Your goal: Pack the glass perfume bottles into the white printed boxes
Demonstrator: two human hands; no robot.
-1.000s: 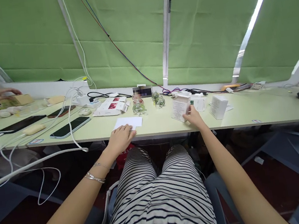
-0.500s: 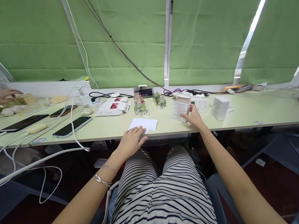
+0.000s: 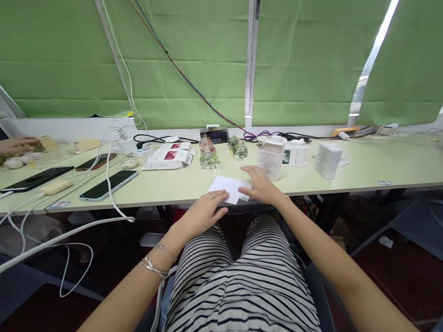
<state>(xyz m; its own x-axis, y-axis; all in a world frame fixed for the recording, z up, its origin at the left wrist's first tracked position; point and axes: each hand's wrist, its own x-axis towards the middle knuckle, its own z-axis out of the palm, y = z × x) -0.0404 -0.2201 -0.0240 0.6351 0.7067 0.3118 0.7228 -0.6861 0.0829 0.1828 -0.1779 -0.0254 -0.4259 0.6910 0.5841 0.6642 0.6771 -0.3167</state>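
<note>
A white piece of paper or thin card [image 3: 228, 184] lies at the table's front edge, between my hands. My left hand [image 3: 207, 211] rests flat on its left front part, fingers stretched out. My right hand [image 3: 263, 186] is at its right side with thumb and fingers apart; the thumb reaches the paper's right edge. Just behind the right hand stands a printed white box [image 3: 271, 160] with its top flaps up. Another white box [image 3: 327, 161] stands farther right. Two small clear glass jars or bottles [image 3: 209, 158] [image 3: 239, 148] are behind the paper.
A flattened white box with red pictures [image 3: 168, 157] lies back left. Phones [image 3: 109, 185] and white cables [image 3: 113, 203] cover the left side. A white and green carton [image 3: 294, 154] lies behind the printed box. Another person's hand [image 3: 20, 143] is at far left.
My right hand has let go of the printed box and moved left to the paper. The paper has shifted right and turned, with my left hand on it.
</note>
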